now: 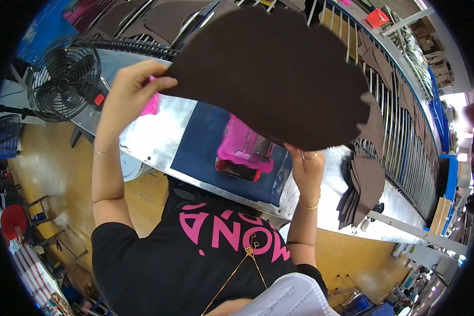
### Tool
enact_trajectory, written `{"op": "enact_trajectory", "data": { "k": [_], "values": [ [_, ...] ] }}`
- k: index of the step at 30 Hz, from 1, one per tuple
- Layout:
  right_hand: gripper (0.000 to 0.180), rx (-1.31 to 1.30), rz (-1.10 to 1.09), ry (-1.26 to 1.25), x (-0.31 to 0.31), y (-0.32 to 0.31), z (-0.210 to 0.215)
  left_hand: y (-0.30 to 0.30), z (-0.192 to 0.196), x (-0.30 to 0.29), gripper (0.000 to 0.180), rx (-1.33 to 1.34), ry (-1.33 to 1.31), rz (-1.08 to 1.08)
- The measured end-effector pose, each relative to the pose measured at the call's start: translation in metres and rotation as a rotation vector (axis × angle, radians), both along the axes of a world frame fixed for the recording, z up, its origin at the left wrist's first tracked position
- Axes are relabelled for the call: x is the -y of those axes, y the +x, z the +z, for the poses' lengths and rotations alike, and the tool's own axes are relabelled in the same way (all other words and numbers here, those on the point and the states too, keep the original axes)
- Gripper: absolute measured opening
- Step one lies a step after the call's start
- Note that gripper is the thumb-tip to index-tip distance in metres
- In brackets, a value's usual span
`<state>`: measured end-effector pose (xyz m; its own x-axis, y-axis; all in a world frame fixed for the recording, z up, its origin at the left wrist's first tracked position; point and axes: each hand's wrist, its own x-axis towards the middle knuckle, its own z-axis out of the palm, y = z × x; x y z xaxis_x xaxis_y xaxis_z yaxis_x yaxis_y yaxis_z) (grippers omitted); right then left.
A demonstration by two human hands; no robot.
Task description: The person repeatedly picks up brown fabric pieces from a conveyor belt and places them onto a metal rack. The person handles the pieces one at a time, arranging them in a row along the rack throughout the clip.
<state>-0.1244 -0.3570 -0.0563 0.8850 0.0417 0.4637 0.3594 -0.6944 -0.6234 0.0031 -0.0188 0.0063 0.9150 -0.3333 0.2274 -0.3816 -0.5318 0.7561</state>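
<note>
A large dark brown cut piece (271, 76), perhaps leather or fabric, is held up over the worktable, its outer edge notched. My left hand (134, 95) pinches its left corner between thumb and fingers. At its lower right edge my right hand (306, 166) grips it, the fingertips partly hidden. Below the piece, a bright pink tray (229, 147) lies on a dark blue mat (195, 152). Under the tray shows a black and red object (237, 171). Another pink object (151, 104) is partly covered by my left hand.
A metal worktable (147, 139) spans the front. Beyond it, a slatted rack (400, 137) bears several brown cut pieces. More brown pieces (362, 187) lie stacked at the table's right. A black fan (64, 81) stands at the left, and a red stool (13, 221) on the floor.
</note>
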Motion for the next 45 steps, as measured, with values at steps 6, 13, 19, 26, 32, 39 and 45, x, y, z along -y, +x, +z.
{"op": "enact_trajectory", "data": {
  "k": [6,13,19,26,32,39,45],
  "values": [
    [0.014,-0.117,-0.192,-0.015,0.048,-0.054,-0.028,0.002,-0.02,0.063,0.011,0.117,0.164,-0.322],
    [0.02,-0.157,-0.381,0.095,0.083,-0.104,-0.009,0.002,-0.021,0.131,0.013,0.184,0.124,-0.593],
    [0.01,-0.396,-0.685,-0.055,0.119,-0.172,0.038,-0.005,-0.025,0.189,0.012,0.25,0.188,-0.775],
    [0.018,0.019,-0.878,0.092,0.143,-0.191,0.083,0.01,0.031,0.257,0.011,0.543,0.152,-0.859],
    [0.018,-0.034,-0.765,0.558,0.159,-0.136,0.089,0.033,0.06,0.294,0.02,0.883,0.045,-0.59],
    [0.018,0.221,-0.661,1.176,0.226,-0.06,0.003,0.08,0.079,0.225,0.037,0.761,-0.209,-0.342],
    [0.055,0.332,-0.611,1.313,0.306,0.063,-0.084,0.097,0.021,0.134,0.042,0.377,-0.01,-0.048]
  ]
}}
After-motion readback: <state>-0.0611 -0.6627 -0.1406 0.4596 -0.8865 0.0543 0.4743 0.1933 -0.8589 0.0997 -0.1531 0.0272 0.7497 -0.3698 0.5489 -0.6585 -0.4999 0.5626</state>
